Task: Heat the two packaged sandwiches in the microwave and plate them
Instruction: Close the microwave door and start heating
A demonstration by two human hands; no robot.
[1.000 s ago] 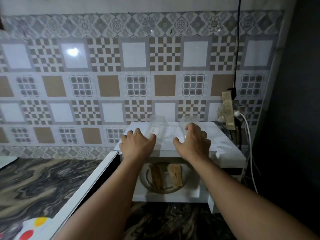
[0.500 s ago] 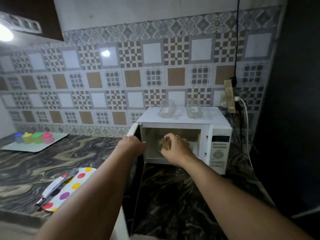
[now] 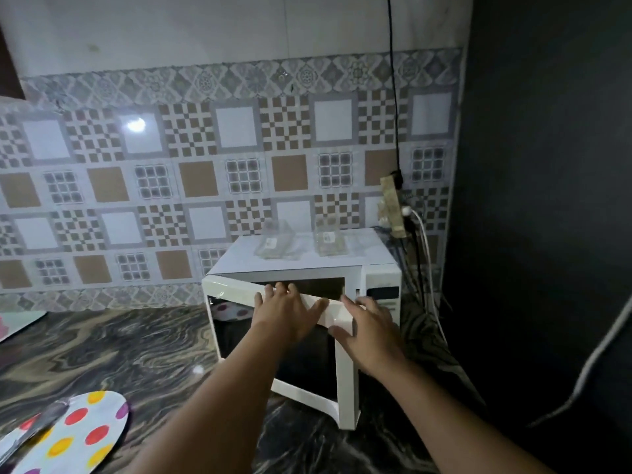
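Observation:
A white microwave (image 3: 307, 263) stands on the dark marbled counter against the tiled wall. Its door (image 3: 343, 367) is swung partway across the front. My left hand (image 3: 285, 311) lies flat on the door's top edge with fingers spread. My right hand (image 3: 371, 331) presses on the door's free right edge, fingers apart. Two clear plastic sandwich packages (image 3: 275, 246) (image 3: 330, 242) lie side by side on the microwave's top. The sandwiches inside the oven are hidden behind the door. A polka-dot plate (image 3: 73, 439) lies at the near left.
A metal utensil (image 3: 34, 425) rests on the plate. A power strip (image 3: 393, 206) with cables hangs on the wall right of the microwave. A dark wall (image 3: 547, 200) closes off the right side. A white tray edge (image 3: 17, 321) shows at the far left.
My hands left the packages on top of the microwave, my right hand went to the open cavity, and now both hands are on the door, which has swung from wide open towards the front.

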